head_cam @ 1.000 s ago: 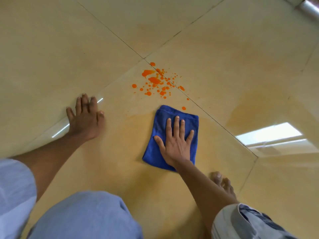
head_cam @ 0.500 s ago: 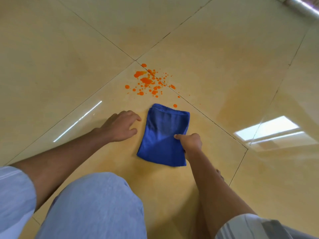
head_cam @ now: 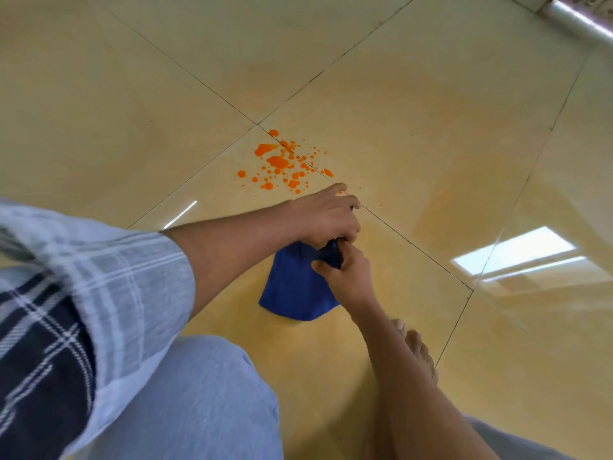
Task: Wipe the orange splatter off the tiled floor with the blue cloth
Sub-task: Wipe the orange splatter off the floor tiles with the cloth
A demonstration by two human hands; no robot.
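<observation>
Half a second back the left hand [head_cam: 326,215] lay on the floor just left of the cloth; it has since crossed over and now sits on the cloth's far end, beside the right hand [head_cam: 348,275], which has kept its pinch on the fabric.

The tiled floor [head_cam: 414,127] is glossy beige, crossed by dark grout lines that meet at a four-way corner just beyond the splatter; a bright rectangular reflection [head_cam: 514,250] shows on the tile toward the right edge of the view. A metallic tube [head_cam: 577,18] runs along the floor's far right corner. In the foreground are a light blue trouser knee [head_cam: 199,400] and a checked sleeve [head_cam: 99,287] on the left arm (the pattern is blurred). A bare foot [head_cam: 419,353] rests on the tile behind the right forearm.

The blue cloth [head_cam: 295,287] lies on the near tile, its near part spread flat on the floor and its far end gathered up dark between the two hands. The left hand is curled over that far end, fingers bent down around the bunched fabric, index finger stretched toward the splatter. The right hand is closed, thumb and fingers nipping the raised fold from the near side.

The orange splatter [head_cam: 278,161] sits just beyond the left hand's fingertips, a cluster of blobs and small drops straddling one grout line close to the tile corner, not touched by the cloth.
</observation>
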